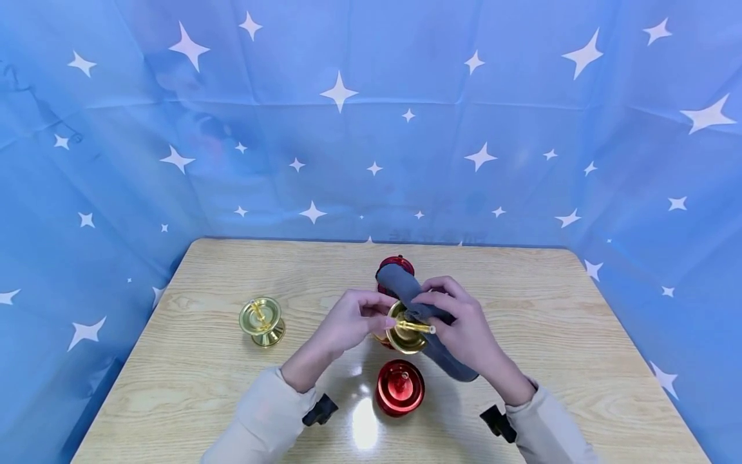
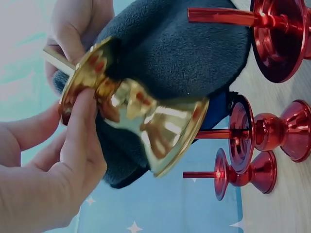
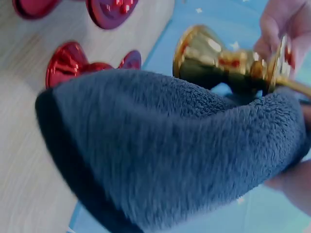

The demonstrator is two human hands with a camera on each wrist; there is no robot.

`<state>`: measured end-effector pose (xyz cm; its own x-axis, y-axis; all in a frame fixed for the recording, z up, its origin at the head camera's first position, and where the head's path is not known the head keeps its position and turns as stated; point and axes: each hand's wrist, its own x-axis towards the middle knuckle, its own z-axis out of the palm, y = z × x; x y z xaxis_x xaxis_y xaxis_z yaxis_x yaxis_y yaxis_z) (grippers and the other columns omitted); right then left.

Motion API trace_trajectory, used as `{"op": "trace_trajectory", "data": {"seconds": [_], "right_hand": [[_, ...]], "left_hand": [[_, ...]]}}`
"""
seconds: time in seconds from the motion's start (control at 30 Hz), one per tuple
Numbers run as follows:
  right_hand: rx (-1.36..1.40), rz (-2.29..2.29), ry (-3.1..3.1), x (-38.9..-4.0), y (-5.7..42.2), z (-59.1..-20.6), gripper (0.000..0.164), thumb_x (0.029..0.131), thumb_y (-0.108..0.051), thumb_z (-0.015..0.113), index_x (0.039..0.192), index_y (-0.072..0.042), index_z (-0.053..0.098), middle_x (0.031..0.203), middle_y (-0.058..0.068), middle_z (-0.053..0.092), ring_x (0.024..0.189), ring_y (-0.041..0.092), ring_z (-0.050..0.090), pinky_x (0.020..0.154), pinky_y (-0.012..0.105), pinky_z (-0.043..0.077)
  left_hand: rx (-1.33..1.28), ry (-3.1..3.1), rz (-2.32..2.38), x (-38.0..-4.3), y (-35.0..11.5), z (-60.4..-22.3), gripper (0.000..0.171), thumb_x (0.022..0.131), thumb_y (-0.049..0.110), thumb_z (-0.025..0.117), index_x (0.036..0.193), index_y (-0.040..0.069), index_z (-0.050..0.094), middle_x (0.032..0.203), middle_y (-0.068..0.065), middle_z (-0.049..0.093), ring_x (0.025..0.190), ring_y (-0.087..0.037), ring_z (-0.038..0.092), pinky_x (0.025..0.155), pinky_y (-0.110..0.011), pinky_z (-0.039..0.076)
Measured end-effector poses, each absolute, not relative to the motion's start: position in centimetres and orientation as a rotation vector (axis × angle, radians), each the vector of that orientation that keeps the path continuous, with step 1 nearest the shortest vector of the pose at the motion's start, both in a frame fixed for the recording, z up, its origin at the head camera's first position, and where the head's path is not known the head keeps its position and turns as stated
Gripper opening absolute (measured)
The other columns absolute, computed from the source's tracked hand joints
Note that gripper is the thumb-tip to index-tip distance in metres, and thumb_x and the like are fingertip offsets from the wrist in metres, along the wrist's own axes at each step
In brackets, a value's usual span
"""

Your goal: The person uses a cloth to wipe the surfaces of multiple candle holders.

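Above the table my left hand [image 1: 355,317] pinches the rim of a gold candlestick [image 2: 167,126], which has a flared foot, a shallow dish and a thin upright tube. In the left wrist view it lies tilted, its foot away from the fingers. My right hand [image 1: 464,325] grips a folded dark grey towel [image 3: 155,141] close against the dish. The towel's ends hang out on either side of that hand. A red candlestick [image 1: 400,388] stands on the table just in front of the hands, and another red candlestick [image 1: 397,260] is partly hidden behind the towel.
A second gold candlestick [image 1: 268,322] stands to the left on the wooden table [image 1: 191,367]. In the left wrist view, red candlesticks [image 2: 265,131] stand in a row. A blue curtain [image 1: 371,129] with white stars hangs behind and beside the table.
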<state>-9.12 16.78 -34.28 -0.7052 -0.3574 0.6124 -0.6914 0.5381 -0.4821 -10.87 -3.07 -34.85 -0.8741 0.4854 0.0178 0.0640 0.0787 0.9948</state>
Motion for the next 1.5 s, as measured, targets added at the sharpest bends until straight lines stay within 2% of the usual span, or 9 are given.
{"op": "trace_trajectory", "data": {"seconds": [0.13, 0.37, 0.43, 0.57, 0.73, 0.83, 1.1, 1.3, 1.5], "right_hand": [[1.026, 0.954, -2.310, -9.4, 16.8, -34.0, 0.044, 0.058, 0.026, 0.067, 0.088, -0.007, 0.068, 0.102, 0.010, 0.057, 0.090, 0.024, 0.057, 0.066, 0.037, 0.052], [0.983, 0.903, -2.344, -9.4, 17.2, -34.2, 0.039, 0.062, 0.020, 0.069, 0.090, -0.007, 0.066, 0.101, 0.010, 0.056, 0.088, 0.023, 0.058, 0.068, 0.039, 0.052], [0.943, 0.906, -2.371, -9.2, 17.4, -34.3, 0.038, 0.062, 0.018, 0.072, 0.090, -0.007, 0.066, 0.100, 0.009, 0.057, 0.086, 0.022, 0.058, 0.067, 0.039, 0.053], [0.887, 0.968, -2.410, -8.8, 18.1, -34.2, 0.036, 0.064, 0.014, 0.074, 0.091, -0.009, 0.066, 0.100, 0.006, 0.057, 0.086, 0.019, 0.058, 0.069, 0.030, 0.052], [0.811, 1.119, -2.388, -8.7, 19.2, -33.9, 0.038, 0.065, 0.019, 0.070, 0.092, -0.007, 0.065, 0.101, 0.006, 0.057, 0.087, 0.016, 0.057, 0.072, 0.014, 0.048], [0.765, 1.174, -2.368, -8.7, 19.6, -33.8, 0.038, 0.065, 0.022, 0.068, 0.091, -0.006, 0.066, 0.099, 0.007, 0.058, 0.085, 0.012, 0.056, 0.069, 0.011, 0.047], [0.800, 1.300, -2.332, -9.0, 18.7, -34.1, 0.034, 0.068, 0.018, 0.069, 0.093, -0.005, 0.065, 0.099, 0.009, 0.058, 0.085, 0.013, 0.057, 0.068, 0.015, 0.049], [0.711, 1.395, -2.298, -9.0, 17.9, -34.0, 0.030, 0.071, 0.018, 0.067, 0.092, -0.003, 0.065, 0.099, 0.008, 0.059, 0.084, 0.010, 0.059, 0.064, 0.018, 0.051], [0.633, 1.599, -2.208, -8.9, 17.5, -33.8, 0.028, 0.072, 0.021, 0.062, 0.094, 0.004, 0.064, 0.100, 0.016, 0.058, 0.091, 0.011, 0.059, 0.072, 0.023, 0.052]], "left_hand": [[0.593, 2.008, 1.820, -10.9, -2.9, -34.8, 0.015, 0.083, -0.006, 0.061, 0.096, -0.012, 0.062, 0.078, -0.008, 0.060, 0.066, -0.009, 0.055, 0.067, -0.046, 0.053], [0.435, 2.038, 1.873, -10.8, -3.1, -35.1, 0.022, 0.083, -0.006, 0.059, 0.104, -0.012, 0.061, 0.085, -0.014, 0.064, 0.070, -0.013, 0.059, 0.066, -0.032, 0.054], [0.357, 2.039, 1.896, -10.9, -3.3, -35.1, 0.024, 0.083, -0.006, 0.060, 0.106, -0.010, 0.061, 0.088, -0.016, 0.064, 0.072, -0.014, 0.061, 0.068, -0.033, 0.054], [0.294, 2.009, 1.932, -11.2, -3.8, -35.0, 0.024, 0.084, -0.006, 0.059, 0.108, -0.010, 0.059, 0.092, -0.019, 0.063, 0.077, -0.017, 0.062, 0.071, -0.033, 0.054], [0.244, 1.941, 2.004, -11.9, -4.8, -34.3, 0.026, 0.084, -0.008, 0.055, 0.110, -0.012, 0.054, 0.097, -0.020, 0.058, 0.080, -0.018, 0.060, 0.078, -0.035, 0.052], [0.185, 1.920, 2.058, -12.5, -5.3, -33.5, 0.026, 0.085, -0.007, 0.054, 0.111, -0.013, 0.051, 0.096, -0.018, 0.056, 0.080, -0.018, 0.058, 0.080, -0.035, 0.051], [0.108, 1.829, 2.163, -13.0, -4.3, -32.1, 0.026, 0.087, -0.008, 0.053, 0.112, -0.014, 0.049, 0.092, -0.013, 0.052, 0.076, -0.013, 0.057, 0.079, -0.031, 0.052], [0.150, 1.794, 2.192, -12.6, -3.2, -32.6, 0.025, 0.087, -0.008, 0.054, 0.110, -0.015, 0.049, 0.089, -0.011, 0.053, 0.075, -0.012, 0.057, 0.076, -0.029, 0.052], [0.226, 1.834, 2.204, -12.5, -3.1, -33.1, 0.029, 0.087, 0.000, 0.058, 0.112, -0.014, 0.051, 0.093, -0.014, 0.058, 0.080, -0.018, 0.060, 0.084, -0.038, 0.049]]}}
